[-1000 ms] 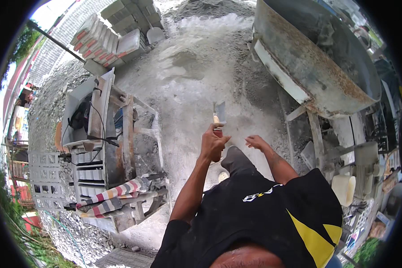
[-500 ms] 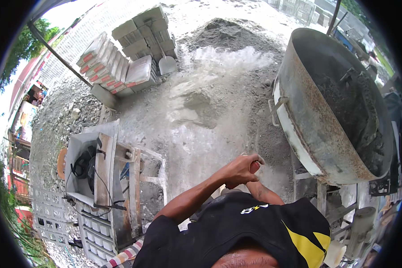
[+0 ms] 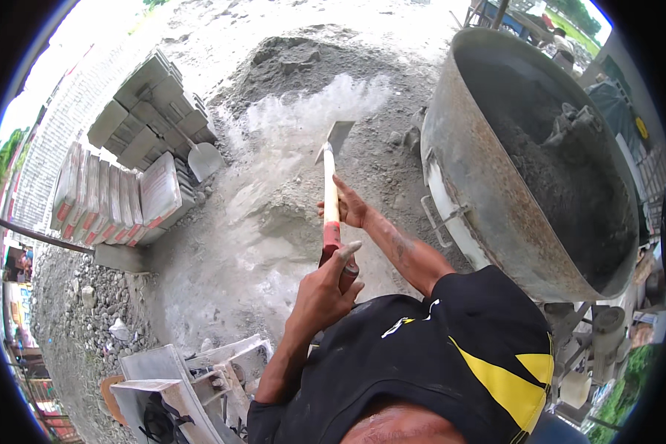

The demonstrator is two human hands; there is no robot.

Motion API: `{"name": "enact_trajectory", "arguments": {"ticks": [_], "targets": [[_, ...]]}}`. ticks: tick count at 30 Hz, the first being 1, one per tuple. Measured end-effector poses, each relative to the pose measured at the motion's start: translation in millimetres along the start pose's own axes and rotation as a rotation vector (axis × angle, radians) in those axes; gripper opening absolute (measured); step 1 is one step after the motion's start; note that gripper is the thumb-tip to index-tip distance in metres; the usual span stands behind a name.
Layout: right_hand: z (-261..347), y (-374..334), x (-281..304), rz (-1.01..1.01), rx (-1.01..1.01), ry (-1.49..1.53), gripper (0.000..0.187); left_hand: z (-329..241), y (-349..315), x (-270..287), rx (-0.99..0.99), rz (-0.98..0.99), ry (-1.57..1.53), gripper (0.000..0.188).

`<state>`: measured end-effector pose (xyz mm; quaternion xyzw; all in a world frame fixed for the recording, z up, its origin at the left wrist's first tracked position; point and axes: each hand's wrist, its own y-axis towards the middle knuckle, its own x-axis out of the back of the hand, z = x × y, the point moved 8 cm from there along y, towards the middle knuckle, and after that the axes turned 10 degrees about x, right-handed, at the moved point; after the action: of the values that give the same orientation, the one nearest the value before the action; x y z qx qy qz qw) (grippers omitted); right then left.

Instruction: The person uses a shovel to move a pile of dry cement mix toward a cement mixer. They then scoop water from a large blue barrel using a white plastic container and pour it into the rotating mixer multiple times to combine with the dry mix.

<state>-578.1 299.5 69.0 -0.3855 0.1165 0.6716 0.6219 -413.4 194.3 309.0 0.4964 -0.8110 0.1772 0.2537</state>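
Note:
A shovel (image 3: 330, 177) with a pale wooden shaft and a red-and-dark grip points away from me, its grey blade (image 3: 340, 136) above the dusty ground. My left hand (image 3: 323, 291) is closed around the grip at the near end, close to my body. Further along the shaft, my right hand (image 3: 352, 205) wraps the pale wood from the right. Powdery grey material (image 3: 296, 214) covers the ground under the shaft, and a darker heap of it (image 3: 288, 63) rises beyond the blade.
A large rusty round metal drum (image 3: 466, 148) holding dark mix stands close on my right. At left are stacked sacks (image 3: 103, 196), grey blocks (image 3: 137, 103) and a second shovel (image 3: 204, 159). A metal-and-wood machine (image 3: 177, 392) sits at near left, beside gravel (image 3: 89, 296).
The shovel's shaft and blade have come into sight, pointing forward. My left hand has moved leftward with the grip, and my right hand now shows on the shaft. The view has turned.

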Motion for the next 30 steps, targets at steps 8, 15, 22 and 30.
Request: {"name": "enact_trajectory", "arguments": {"ticks": [8, 15, 22, 30], "targets": [[116, 87, 66, -0.023, -0.069, -0.768, 0.059, 168, 267, 72, 0.239, -0.245, 0.228, 0.040], [98, 137, 329, -0.721, -0.244, -0.408, 0.055, 315, 473, 116, 0.451, -0.261, 0.109, 0.034], [190, 339, 355, -0.685, -0.369, -0.495, 0.047, 279, 620, 236, 0.588, -0.451, -0.528, 0.038], [321, 686, 186, -0.149, -0.250, -0.798, 0.066, 228, 738, 318, 0.588, -0.413, -0.558, 0.040]]}}
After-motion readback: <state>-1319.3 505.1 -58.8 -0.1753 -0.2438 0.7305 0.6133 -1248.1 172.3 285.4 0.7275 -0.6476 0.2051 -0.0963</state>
